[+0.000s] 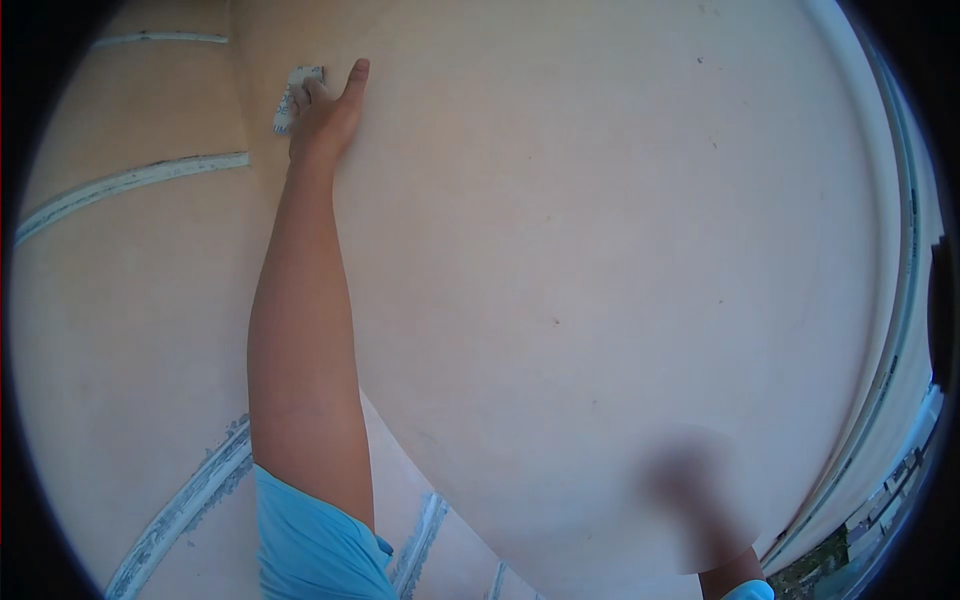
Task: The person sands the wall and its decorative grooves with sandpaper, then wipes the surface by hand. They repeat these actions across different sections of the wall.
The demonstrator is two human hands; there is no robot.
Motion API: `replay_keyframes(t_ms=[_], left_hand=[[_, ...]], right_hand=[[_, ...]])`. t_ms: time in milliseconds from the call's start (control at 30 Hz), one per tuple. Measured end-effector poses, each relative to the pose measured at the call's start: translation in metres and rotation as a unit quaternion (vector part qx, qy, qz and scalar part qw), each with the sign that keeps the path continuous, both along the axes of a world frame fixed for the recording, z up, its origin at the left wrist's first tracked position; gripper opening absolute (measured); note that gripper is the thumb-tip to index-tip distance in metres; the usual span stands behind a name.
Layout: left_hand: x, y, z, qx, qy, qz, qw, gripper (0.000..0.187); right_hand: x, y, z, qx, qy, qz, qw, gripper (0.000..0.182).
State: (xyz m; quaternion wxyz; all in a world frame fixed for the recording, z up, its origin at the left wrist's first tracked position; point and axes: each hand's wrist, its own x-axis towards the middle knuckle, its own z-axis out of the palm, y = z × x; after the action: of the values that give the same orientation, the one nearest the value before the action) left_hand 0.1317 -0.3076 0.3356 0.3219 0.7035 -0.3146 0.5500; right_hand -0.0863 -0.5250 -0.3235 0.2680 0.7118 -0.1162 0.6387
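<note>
My left hand [325, 120] is stretched far up against the pale wall, close to the inside corner. Its fingers press a piece of sandpaper [283, 115], white-backed with bluish print, to the surface. The thumb sticks out to the right, off the sheet. Low on the right is my right hand [685, 480], a dark smear in front of the wall [560, 230]. Its fingers cannot be made out, nor whether it holds anything. Light blue sleeves cover both upper arms.
Pale filled seams [135, 183] cross the adjoining surface on the left, with a rougher grey-white one [185, 515] lower down. A long curved edge strip [905, 270] bounds the wall on the right. Stacked blocks or boards [885, 510] lie beyond it at lower right.
</note>
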Motion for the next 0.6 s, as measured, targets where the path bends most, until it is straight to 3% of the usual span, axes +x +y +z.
replay_keyframes(t_ms=[133,233,300,400,600], left_hand=[[-0.075,-0.081,-0.047,0.136,-0.212,-0.032,0.967,0.12],[-0.114,-0.114,-0.085,0.192,-0.255,-0.061,0.946,0.116],[-0.126,-0.119,-0.098,0.229,-0.283,-0.023,0.931,0.114],[-0.116,-0.098,-0.072,0.246,-0.246,-0.027,0.937,0.113],[-0.035,-0.037,-0.011,0.081,-0.121,0.061,0.988,0.11]], right_hand=[[-0.003,-0.003,-0.001,-0.017,0.015,-0.002,1.0,0.042],[0.001,-0.005,-0.002,-0.007,0.01,0.004,1.0,0.042],[-0.003,-0.003,-0.003,-0.004,0.003,0.006,1.0,0.041],[-0.004,-0.002,0.0,-0.007,0.01,-0.004,1.0,0.039],[-0.003,-0.001,0.002,-0.007,0.002,-0.017,1.0,0.04]])
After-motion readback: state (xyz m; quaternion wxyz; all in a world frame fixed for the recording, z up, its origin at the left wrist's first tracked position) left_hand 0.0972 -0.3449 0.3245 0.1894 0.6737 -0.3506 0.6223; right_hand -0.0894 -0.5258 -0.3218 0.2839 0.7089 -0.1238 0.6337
